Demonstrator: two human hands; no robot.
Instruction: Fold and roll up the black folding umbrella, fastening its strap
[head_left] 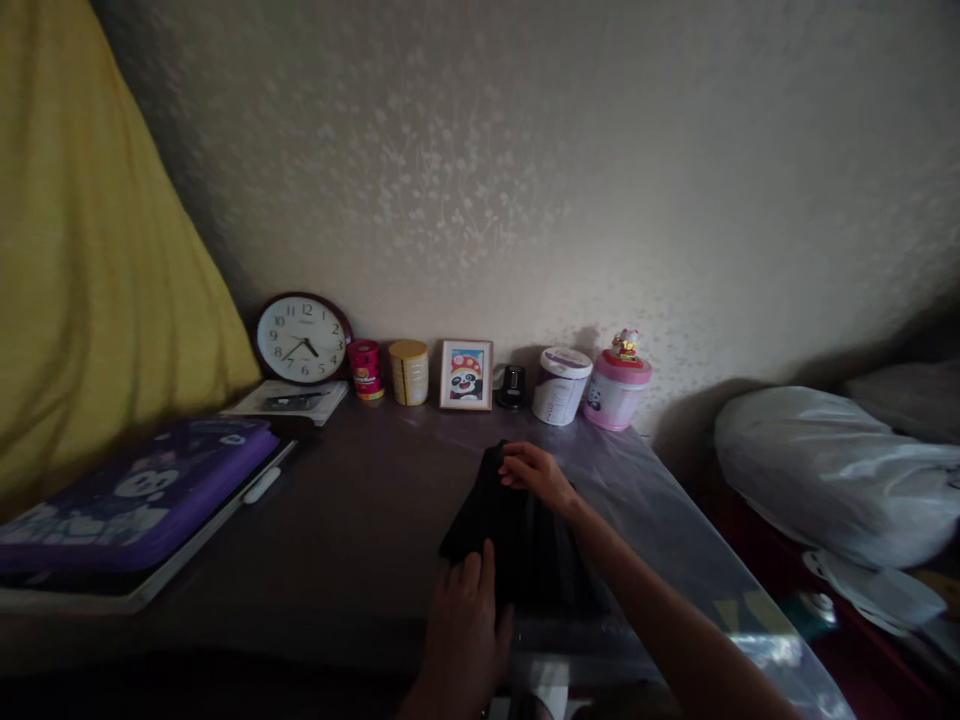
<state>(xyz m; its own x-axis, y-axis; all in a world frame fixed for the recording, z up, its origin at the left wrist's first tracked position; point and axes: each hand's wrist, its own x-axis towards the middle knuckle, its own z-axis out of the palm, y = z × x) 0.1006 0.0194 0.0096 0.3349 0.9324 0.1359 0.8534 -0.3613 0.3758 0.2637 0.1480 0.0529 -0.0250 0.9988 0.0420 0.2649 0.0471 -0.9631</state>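
Observation:
A black piece of cloth (517,530) lies on the grey-covered table (360,520), in front of me. It is too dark to tell what kind of cloth item it is. At its far end, my right hand (541,476) is closed, with thumb and fingers pinching the edge. My left hand (465,620) rests on the near left side of the cloth, fingers stretched out and fairly flat. The cloth's near end fades into shadow beside my left hand.
Along the wall stand a clock (301,338), a pink can (366,370), a yellow-lidded tin (409,373), a panda picture frame (466,376) and two tubs (561,388). A purple case (142,490) lies at left. White bags (832,470) sit beyond the right edge.

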